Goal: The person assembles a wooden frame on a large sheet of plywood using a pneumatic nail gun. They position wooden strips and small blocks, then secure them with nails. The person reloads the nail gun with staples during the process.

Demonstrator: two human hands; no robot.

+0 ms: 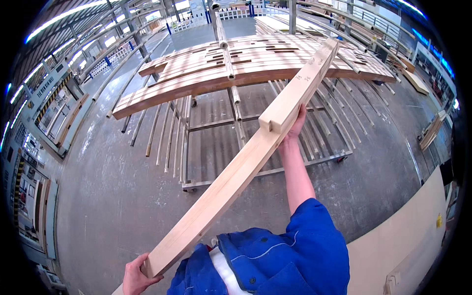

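Note:
A long pale wooden beam (211, 196) slants across in front of me, from low left to far right. On its far half sits a thicker wooden piece (300, 88) with a stepped, notched end and pencil marks on its top face. Whether the two are joined or merely stacked, I cannot tell. My left hand (136, 276) is closed round the beam's near end, thumb beneath and fingers at the edge. My right hand (296, 125) grips from the right side near the step, its fingers partly hidden behind the wood.
Ahead stands a wheeled metal rack (211, 125) with many projecting bars, bearing rows of wooden lengths (191, 81). A pale board (403, 236) lies at the lower right. Machine frames (49, 108) stand at the left, and more timber (432, 130) leans at the right.

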